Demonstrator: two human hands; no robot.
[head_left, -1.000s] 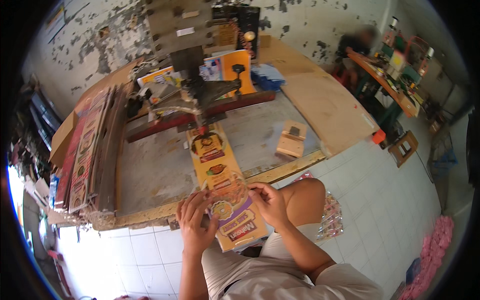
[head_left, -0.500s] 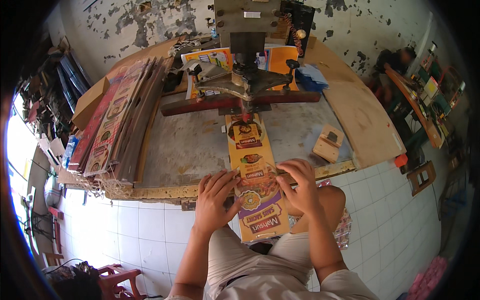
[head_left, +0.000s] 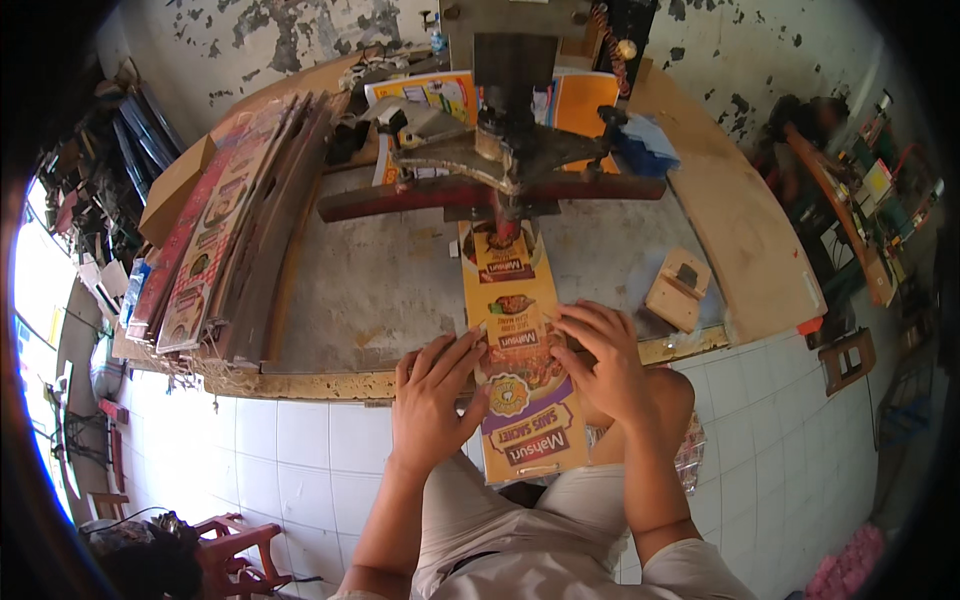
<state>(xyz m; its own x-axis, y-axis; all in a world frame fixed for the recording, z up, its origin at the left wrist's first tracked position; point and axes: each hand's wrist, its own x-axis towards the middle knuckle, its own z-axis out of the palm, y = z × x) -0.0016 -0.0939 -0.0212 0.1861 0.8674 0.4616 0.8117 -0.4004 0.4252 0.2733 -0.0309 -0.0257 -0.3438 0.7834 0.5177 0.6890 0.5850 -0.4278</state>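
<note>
Here, two hands hold one yellow card, fingers gripping its two edges.

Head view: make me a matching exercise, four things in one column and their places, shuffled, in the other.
1. left hand
2. right hand
3. wooden block
4. pink bundle

a. on the grey tabletop
b. at the right edge of the yellow printed strip
c. toward the picture's lower right corner
d. at the strip's left edge

Pairs: 1-d, 2-b, 3-a, 4-c
</note>
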